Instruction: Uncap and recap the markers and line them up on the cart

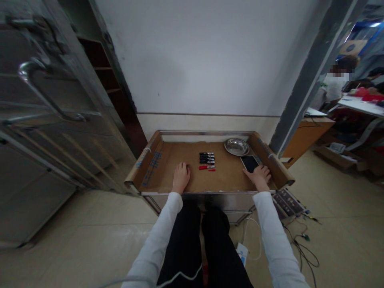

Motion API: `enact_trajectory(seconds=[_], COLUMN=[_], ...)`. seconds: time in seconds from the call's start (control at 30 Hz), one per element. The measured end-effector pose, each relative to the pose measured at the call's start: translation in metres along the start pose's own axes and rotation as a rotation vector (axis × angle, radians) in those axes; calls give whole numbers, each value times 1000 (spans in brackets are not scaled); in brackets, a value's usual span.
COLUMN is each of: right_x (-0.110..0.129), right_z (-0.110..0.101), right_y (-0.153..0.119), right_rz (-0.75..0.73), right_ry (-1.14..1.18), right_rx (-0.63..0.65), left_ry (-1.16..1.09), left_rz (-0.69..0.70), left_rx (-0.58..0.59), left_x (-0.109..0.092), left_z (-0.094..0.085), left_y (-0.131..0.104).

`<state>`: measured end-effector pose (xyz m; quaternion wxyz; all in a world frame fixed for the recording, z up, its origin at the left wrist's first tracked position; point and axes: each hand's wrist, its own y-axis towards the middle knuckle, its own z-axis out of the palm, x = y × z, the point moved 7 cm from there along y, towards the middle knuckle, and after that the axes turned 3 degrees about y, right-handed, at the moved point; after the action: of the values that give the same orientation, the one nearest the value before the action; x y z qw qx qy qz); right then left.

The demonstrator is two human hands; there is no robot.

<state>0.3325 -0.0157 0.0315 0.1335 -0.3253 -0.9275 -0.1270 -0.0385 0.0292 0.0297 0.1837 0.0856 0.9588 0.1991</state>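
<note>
My left hand (pixel 181 177) rests palm down on the cardboard lining (pixel 168 176) of a shallow cart top, with its fingers lying forward and holding nothing. To its right is a neat stack of black markers (pixel 207 158) lying sideways. Just below them are a red marker (pixel 206 167) and a small red cap-like piece (pixel 211 170). My right hand (pixel 259 176) lies at the near end of a dark-screened smartphone (pixel 249 163), thumb and fingers apart. Whether it touches the phone's edge is hard to tell. Behind the phone sits a round metal dish (pixel 237 147).
Raised cardboard-covered sides (pixel 271 160) border the cart top. A white wall stands behind it, and a metal door with a handle (pixel 51 96) is at left. A power strip (pixel 242 253) and cables (pixel 303 248) lie on the floor. People sit at tables far right.
</note>
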Motion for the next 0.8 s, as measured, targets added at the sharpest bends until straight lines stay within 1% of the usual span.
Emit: enact_trajectory(seconds=[0.17, 0.5, 0.7, 0.8], right_x=[-6, -11, -11, -11], right_z=[-2, -2, 1, 7], right_y=[9, 14, 15, 14], right_rz=[48, 30, 45, 32], right_ry=[15, 10, 23, 49], right_rx=[9, 31, 31, 35], left_ry=[4, 58, 96, 115], left_rz=[-10, -66, -62, -60], left_rx=[3, 3, 19, 25], left_x=[-1, 0, 0, -1], left_z=[-2, -3, -2, -2], left_y=[-1, 3, 2, 3])
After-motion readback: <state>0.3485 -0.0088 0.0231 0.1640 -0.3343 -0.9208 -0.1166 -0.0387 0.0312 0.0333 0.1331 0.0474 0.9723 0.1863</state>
